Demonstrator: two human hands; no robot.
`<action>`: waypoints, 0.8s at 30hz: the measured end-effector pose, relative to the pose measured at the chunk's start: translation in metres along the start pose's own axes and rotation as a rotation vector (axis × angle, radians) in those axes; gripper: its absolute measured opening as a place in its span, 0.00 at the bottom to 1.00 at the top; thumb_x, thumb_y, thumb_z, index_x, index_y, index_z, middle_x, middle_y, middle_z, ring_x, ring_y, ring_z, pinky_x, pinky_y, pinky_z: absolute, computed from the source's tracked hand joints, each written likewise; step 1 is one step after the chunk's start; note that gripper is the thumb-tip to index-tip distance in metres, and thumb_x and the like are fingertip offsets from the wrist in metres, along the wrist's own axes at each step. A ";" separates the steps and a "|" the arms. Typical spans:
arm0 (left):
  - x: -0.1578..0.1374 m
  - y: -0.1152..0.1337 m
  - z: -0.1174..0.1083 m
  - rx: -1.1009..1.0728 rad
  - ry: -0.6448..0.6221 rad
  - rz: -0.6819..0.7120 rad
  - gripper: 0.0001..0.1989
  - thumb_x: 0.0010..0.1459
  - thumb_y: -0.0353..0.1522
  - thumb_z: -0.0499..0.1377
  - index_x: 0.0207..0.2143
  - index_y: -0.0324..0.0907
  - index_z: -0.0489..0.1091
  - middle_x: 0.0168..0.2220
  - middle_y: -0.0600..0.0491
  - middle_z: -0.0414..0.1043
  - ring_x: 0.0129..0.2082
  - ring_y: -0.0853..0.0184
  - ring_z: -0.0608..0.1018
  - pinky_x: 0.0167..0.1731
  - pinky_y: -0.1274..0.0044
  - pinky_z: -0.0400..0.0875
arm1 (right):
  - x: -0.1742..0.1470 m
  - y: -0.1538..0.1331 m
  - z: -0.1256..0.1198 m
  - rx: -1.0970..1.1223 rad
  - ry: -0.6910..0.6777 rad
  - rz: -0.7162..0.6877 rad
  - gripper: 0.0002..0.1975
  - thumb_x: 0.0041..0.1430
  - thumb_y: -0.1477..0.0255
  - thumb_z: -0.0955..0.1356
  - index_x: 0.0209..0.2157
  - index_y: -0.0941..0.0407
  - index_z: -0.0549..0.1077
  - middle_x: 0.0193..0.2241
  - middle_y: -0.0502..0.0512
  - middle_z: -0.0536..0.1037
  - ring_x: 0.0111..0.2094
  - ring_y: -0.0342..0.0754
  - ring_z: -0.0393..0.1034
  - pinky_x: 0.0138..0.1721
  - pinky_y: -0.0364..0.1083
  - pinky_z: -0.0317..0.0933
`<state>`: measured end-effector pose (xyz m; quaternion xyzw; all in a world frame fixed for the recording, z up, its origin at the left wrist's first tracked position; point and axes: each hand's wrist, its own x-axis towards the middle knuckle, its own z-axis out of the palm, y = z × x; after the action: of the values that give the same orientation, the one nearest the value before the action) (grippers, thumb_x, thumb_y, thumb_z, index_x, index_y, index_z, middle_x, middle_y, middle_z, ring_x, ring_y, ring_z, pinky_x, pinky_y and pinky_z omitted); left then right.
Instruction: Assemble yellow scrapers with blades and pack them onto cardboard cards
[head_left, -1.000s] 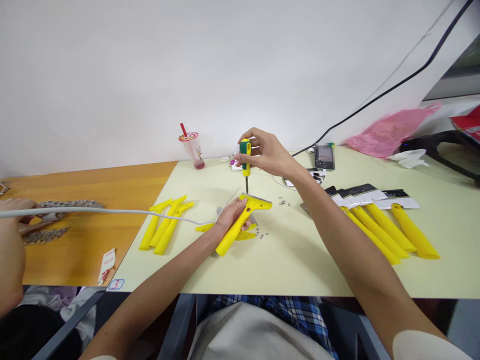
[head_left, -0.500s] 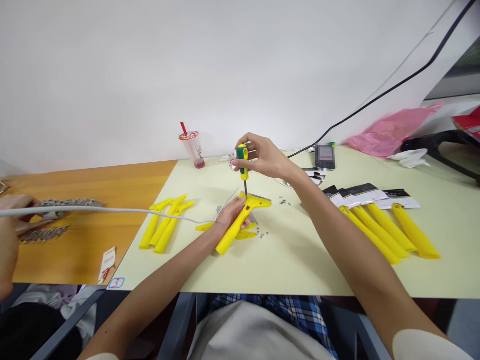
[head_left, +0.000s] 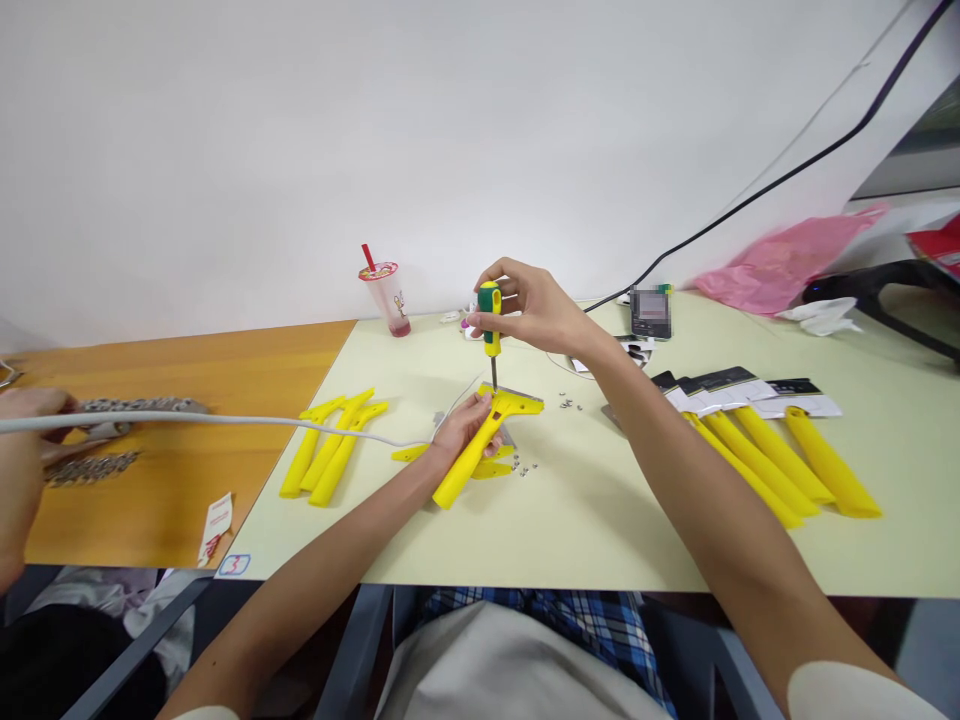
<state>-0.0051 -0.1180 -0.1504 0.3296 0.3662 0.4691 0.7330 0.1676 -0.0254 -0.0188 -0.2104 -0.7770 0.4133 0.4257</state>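
My left hand (head_left: 463, 428) is closed around the neck of a yellow scraper (head_left: 471, 462), tilted with its blade end up and away from me. In my right hand (head_left: 534, 305) a green and yellow screwdriver (head_left: 491, 318) stands upright, fingertips wrapped round its handle. Its tip meets the left end of the scraper's head, but any screw there is too small to make out. Below the scraper lie flat yellow pieces (head_left: 491, 470) and a grey metal blade, partly hidden by my left hand. Small screws (head_left: 521, 466) are scattered just right of them, with more screws (head_left: 570, 402) farther back.
Yellow scraper handles (head_left: 341, 450) lie at left. Several scrapers (head_left: 757, 455) with black-and-white cards lie at right. A cup with a straw (head_left: 387, 300) stands near the wall. A white cable (head_left: 225, 418) crosses my left side. Another person's hand (head_left: 30, 430) is at far left.
My right hand and the screwdriver have risen slightly and shifted a little to the right. The left hand and the scraper stay in place.
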 end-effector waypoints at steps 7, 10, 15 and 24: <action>0.001 -0.002 -0.001 0.002 0.015 -0.004 0.28 0.54 0.46 0.77 0.41 0.44 0.63 0.29 0.59 0.73 0.18 0.69 0.78 0.13 0.81 0.63 | 0.002 0.005 0.004 0.001 -0.004 -0.032 0.25 0.58 0.56 0.82 0.45 0.52 0.72 0.38 0.52 0.81 0.36 0.52 0.84 0.38 0.53 0.82; 0.000 -0.002 0.000 0.011 0.018 -0.008 0.29 0.54 0.47 0.77 0.41 0.44 0.62 0.28 0.59 0.73 0.18 0.69 0.77 0.12 0.81 0.62 | 0.002 0.005 0.003 -0.001 -0.001 -0.030 0.25 0.58 0.56 0.82 0.45 0.52 0.71 0.37 0.51 0.81 0.36 0.52 0.84 0.37 0.52 0.82; -0.001 -0.002 -0.001 0.014 0.015 -0.013 0.30 0.54 0.47 0.77 0.41 0.45 0.61 0.28 0.59 0.74 0.18 0.69 0.77 0.13 0.81 0.61 | 0.002 0.005 0.004 -0.015 -0.009 -0.024 0.24 0.59 0.55 0.82 0.45 0.52 0.71 0.37 0.51 0.82 0.36 0.52 0.84 0.38 0.53 0.82; 0.000 -0.003 -0.001 -0.005 0.016 -0.019 0.29 0.54 0.48 0.76 0.42 0.45 0.62 0.27 0.59 0.74 0.17 0.69 0.77 0.12 0.81 0.61 | 0.002 0.005 0.006 -0.020 -0.005 -0.016 0.24 0.59 0.57 0.82 0.45 0.52 0.72 0.37 0.51 0.82 0.37 0.52 0.84 0.40 0.54 0.83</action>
<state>-0.0047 -0.1186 -0.1534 0.3203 0.3740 0.4656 0.7353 0.1619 -0.0242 -0.0235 -0.2077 -0.7837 0.4025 0.4250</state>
